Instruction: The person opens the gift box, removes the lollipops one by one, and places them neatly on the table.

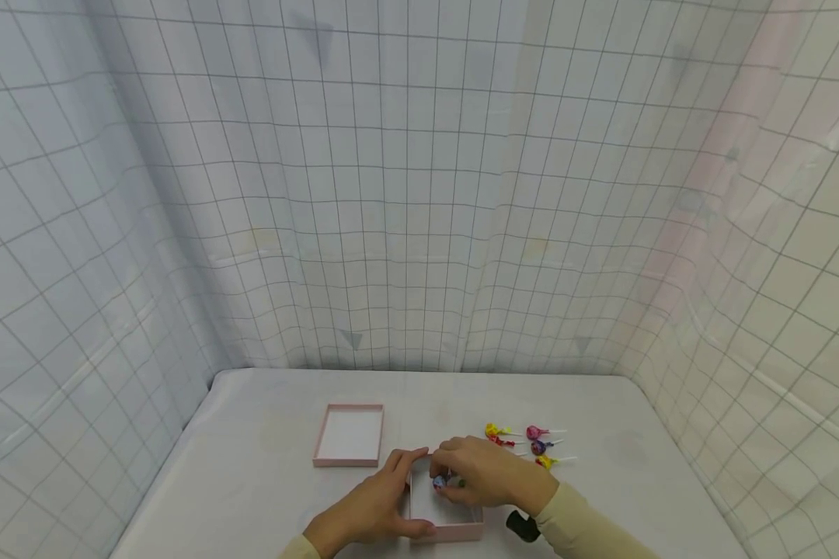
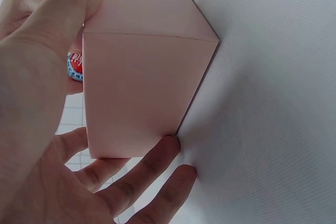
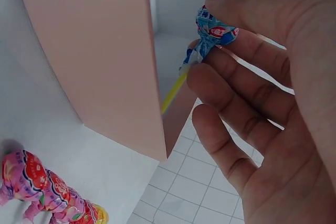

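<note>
A pink open-topped box [image 1: 454, 533] with a white inside stands near the front of the table. My left hand [image 1: 381, 501] holds it from the left, thumb at its near side and fingers spread along the far left side. In the left wrist view the thumb and fingers [image 2: 144, 174] lie against its outer faces. My right hand [image 1: 485, 470] pinches a lollipop in a blue and red wrapper [image 3: 216, 31] over the box opening. The lollipop's yellow stick [image 3: 173, 95] points down into the box. A spot of green shows beside the right fingers in the head view.
A shallow pink lid [image 1: 346, 463], white side up, lies left behind the box. Several lollipops lie to the right, among them a pink one [image 1: 535, 432] and a purple one [image 1: 539, 447]. A small black object [image 1: 523, 526] sits by the right wrist. Gridded curtains surround the table.
</note>
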`<state>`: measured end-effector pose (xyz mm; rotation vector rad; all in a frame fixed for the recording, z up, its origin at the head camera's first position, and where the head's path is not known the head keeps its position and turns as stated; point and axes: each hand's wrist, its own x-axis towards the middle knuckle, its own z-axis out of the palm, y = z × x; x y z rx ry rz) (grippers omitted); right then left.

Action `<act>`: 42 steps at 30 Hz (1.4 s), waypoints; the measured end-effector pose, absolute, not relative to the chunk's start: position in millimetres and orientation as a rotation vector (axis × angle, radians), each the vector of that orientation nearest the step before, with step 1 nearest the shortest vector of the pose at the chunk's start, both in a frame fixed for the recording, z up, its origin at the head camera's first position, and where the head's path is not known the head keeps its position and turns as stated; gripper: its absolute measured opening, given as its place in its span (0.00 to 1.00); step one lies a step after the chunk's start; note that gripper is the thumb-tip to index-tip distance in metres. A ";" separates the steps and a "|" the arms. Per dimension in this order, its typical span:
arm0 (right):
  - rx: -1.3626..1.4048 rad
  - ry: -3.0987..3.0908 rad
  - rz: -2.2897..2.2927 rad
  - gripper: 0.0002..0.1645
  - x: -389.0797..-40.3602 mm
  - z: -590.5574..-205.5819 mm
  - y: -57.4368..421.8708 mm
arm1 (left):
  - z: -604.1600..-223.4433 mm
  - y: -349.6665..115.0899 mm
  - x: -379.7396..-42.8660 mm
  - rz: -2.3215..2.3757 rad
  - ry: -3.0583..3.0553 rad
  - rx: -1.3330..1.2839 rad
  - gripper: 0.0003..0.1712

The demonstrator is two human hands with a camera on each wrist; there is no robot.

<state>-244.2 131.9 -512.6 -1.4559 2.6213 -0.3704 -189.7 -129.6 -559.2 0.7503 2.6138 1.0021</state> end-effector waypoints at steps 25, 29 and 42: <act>-1.487 2.737 -0.510 0.11 -236.3 -524.1 144.5 | -556.9 -129.4 -188.1 0.997 2.632 0.779 0.66; -1.472 2.762 -0.499 0.11 -235.9 -526.2 147.5 | -557.5 -129.5 -188.1 0.997 2.641 0.781 0.66; -1.447 2.811 -0.574 0.09 -232.6 -530.6 162.7 | -554.8 -128.4 -186.2 0.997 2.645 0.740 0.66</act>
